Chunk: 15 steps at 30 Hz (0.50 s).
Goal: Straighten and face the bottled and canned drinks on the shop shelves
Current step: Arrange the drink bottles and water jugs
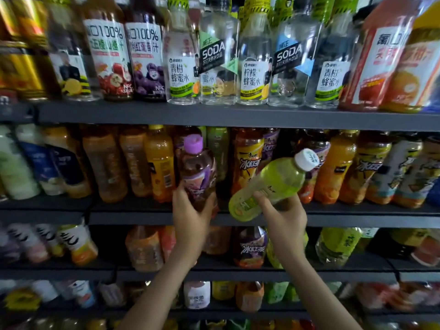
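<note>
**Two bottles in hand at the middle shelf**

Left hand (190,210): fingers and thumb wrapped round the lower half of a purple-capped bottle (198,172). Brown drink, purple label. The bottle is upright at the front edge of the middle shelf (357,216). The hand hides its base, so I cannot tell whether it stands on the shelf.

Right hand (283,216): fingers curled over the label of a green bottle (271,184), gripping the lower half. The bottle is tilted, with its white cap (306,159) up and to the right and its base down and to the left. It is held in front of the same shelf edge, clear of the row behind. It is near the purple-capped bottle but does not touch it.

Behind both, along the middle shelf: a crowded row of orange bottles (159,163) and yellow-labelled tea bottles, several leaning.

Top shelf (214,115): clear SODA bottles (215,55) stand at the front edge, labels forward, with white-labelled clear bottles between them. Red and purple juice bottles (108,60) stand further left.

Lower shelves: more bottles, too blurred to read.
</note>
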### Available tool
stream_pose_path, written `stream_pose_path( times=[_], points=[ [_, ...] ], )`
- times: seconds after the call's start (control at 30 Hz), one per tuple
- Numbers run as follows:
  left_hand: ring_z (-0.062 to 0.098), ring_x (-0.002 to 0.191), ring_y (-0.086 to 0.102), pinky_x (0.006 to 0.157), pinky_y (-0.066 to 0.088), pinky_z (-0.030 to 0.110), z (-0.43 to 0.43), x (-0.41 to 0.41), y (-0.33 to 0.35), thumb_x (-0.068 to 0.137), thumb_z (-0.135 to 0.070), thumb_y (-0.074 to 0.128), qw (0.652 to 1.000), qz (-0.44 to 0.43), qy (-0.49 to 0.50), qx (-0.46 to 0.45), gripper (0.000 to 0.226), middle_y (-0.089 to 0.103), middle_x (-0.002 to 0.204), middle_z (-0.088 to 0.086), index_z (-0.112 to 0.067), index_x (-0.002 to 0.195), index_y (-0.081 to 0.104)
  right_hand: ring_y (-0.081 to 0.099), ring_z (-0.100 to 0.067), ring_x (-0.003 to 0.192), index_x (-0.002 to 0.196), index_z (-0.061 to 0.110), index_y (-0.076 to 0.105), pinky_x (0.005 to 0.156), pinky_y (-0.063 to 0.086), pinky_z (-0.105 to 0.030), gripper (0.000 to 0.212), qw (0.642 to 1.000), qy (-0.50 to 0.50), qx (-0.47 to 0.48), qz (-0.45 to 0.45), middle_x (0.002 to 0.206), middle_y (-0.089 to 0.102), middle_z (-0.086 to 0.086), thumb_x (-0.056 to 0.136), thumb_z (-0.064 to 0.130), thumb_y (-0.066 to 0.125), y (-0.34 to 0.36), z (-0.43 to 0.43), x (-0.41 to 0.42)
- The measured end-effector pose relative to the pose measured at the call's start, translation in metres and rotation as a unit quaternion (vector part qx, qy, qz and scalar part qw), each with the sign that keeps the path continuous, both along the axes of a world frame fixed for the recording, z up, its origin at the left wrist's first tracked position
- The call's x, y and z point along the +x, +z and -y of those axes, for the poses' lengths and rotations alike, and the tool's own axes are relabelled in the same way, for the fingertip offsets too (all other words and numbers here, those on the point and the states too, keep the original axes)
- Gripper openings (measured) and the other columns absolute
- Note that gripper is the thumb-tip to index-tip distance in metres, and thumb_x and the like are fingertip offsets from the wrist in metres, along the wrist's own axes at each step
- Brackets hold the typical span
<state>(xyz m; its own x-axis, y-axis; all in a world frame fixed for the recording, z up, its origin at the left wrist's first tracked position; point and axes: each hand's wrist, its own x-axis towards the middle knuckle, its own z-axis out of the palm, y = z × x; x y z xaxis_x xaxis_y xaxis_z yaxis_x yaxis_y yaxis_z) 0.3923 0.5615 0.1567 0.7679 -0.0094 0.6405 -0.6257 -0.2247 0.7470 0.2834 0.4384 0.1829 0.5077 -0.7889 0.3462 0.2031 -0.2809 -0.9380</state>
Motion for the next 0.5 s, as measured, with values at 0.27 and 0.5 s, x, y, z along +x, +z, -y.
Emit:
stream_pose_path(
  times=[0.27,0.5],
  points=[
    [0.011,0.108,0.055,0.094,0.049,0.035,-0.052,0.015,0.022,0.079,-0.029,0.073,1.0,-0.013,0.004,-0.015,0.053,0.054,0.114,-0.007,-0.013,0.125,0.053,0.06,-0.012,0.093,0.113,0.021,0.06,0.08,0.051,-0.029,0.048,0.992,-0.019,-0.092,-0.088,0.099,0.065,0.007,0.074,0.045,0.075,0.009,-0.03,0.076],
    [0.009,0.105,0.055,0.088,0.048,0.03,-0.065,0.026,0.016,0.076,-0.029,0.077,0.999,-0.045,-0.01,0.022,0.053,0.054,0.108,-0.012,-0.016,0.123,0.055,0.062,-0.024,0.097,0.124,0.004,0.049,0.075,0.05,-0.028,0.053,0.978,-0.033,-0.152,-0.139,0.109,0.064,-0.01,0.087,0.038,0.064,0.008,-0.036,0.122]
  ],
)
